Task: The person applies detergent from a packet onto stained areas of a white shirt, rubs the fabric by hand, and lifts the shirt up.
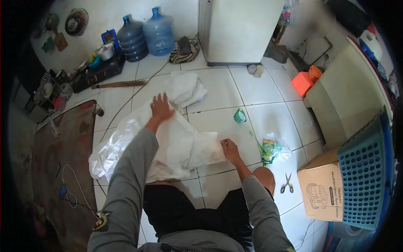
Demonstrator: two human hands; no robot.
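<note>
A white cloth [174,147], sleeve-like at its right end, is spread over the floor tiles in front of my knees. My left hand [161,108] lies on its upper edge with the fingers spread. At the narrow right end, my right hand [228,149] has its fingers closed on the cloth's edge. The cloth's left part [111,153] is shiny and crumpled. Beyond my left hand lies a bunched white cloth [184,89].
Right of my right hand lie a green packet [240,116], a clear plastic bag with green packaging [275,150] and scissors [287,184]. A cardboard box [321,191] and blue basket [363,168] stand farther right. A brown mat [63,147] is at left; water jugs [158,33] stand behind.
</note>
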